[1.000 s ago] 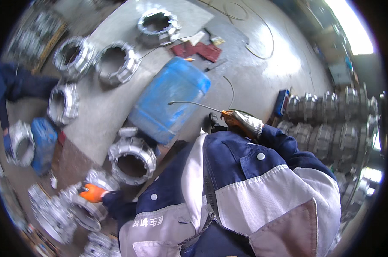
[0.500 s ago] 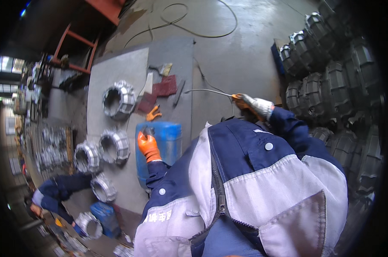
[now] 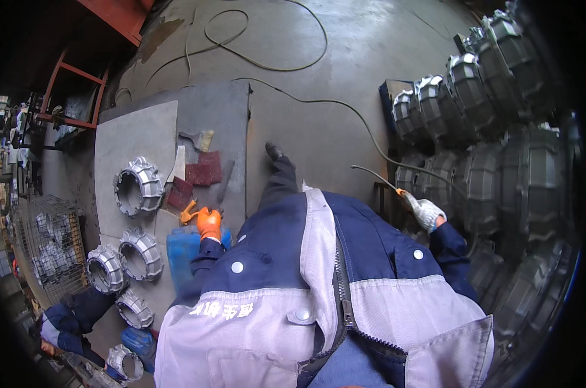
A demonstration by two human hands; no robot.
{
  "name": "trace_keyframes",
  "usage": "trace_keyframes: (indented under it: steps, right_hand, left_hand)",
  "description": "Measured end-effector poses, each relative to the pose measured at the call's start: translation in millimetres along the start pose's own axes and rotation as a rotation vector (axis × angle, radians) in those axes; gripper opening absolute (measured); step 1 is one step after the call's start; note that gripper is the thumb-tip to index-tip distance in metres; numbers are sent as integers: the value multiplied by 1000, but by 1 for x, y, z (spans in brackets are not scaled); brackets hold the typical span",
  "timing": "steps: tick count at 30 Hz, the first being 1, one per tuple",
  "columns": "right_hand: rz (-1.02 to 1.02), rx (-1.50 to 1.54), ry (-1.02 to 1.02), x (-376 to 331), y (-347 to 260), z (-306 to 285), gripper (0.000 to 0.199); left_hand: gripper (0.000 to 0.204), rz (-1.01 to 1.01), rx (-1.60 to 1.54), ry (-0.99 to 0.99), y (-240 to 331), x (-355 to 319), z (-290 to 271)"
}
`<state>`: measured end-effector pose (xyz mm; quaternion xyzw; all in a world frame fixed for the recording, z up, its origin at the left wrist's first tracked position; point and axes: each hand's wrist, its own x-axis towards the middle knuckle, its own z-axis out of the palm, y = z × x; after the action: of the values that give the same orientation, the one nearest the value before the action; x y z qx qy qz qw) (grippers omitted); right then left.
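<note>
My right hand (image 3: 427, 213), in a pale glove, grips an air blow gun (image 3: 401, 192) with an orange handle and a thin bent metal tube. It is out to my right, near the stacked castings. My left hand (image 3: 209, 224), in an orange glove, is closed at the far edge of a blue plastic drum (image 3: 179, 252); what its fingers hold, if anything, I cannot make out. Just beside its fingertips lies an orange hooked object (image 3: 188, 212). Beyond, on the grey table (image 3: 231, 123), are dark red abrasive pads (image 3: 202, 173), a brush (image 3: 202, 140) and a ring-shaped metal casting (image 3: 139, 186).
Dark grey castings (image 3: 484, 174) stand stacked in rows along my right. More silvery castings (image 3: 141, 253) sit at left, near a bending co-worker (image 3: 69, 320). A hose (image 3: 344, 103) snakes across the floor. A wire cage (image 3: 50, 239) and a red frame (image 3: 73, 71) stand farther left.
My right hand has swung farther right with the air blow gun, toward the stacked castings. The left hand has moved off the drum's top, closer to the orange object. My view has shifted right.
</note>
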<state>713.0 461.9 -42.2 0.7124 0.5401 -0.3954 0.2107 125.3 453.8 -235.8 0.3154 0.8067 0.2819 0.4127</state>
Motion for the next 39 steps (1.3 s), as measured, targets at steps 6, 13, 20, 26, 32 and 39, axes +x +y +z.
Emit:
trace_keyframes:
  steps: [6,13,20,26,32,39]
  right_hand:
    - [-29,416,107,102,-86,-60,76]
    - [-74,639,12,202,-183,-172,73]
    - [-57,732,-109,297,-238,-267,71]
    - [-59,746,-196,394,-293,-345,69]
    - [-95,722,-259,499,-367,-434,67]
    - [-116,629,-342,588,-445,-525,65]
  left_hand:
    - [27,-121,86,50,38,110,26]
    - [24,-47,-47,40,84,244,57]
    - [24,-146,-517,82,177,298,73]
    - [25,-169,-601,158,190,323,98]
    - [23,-364,-696,234,244,392,134]
    - [22,-339,-667,271,324,442,152]
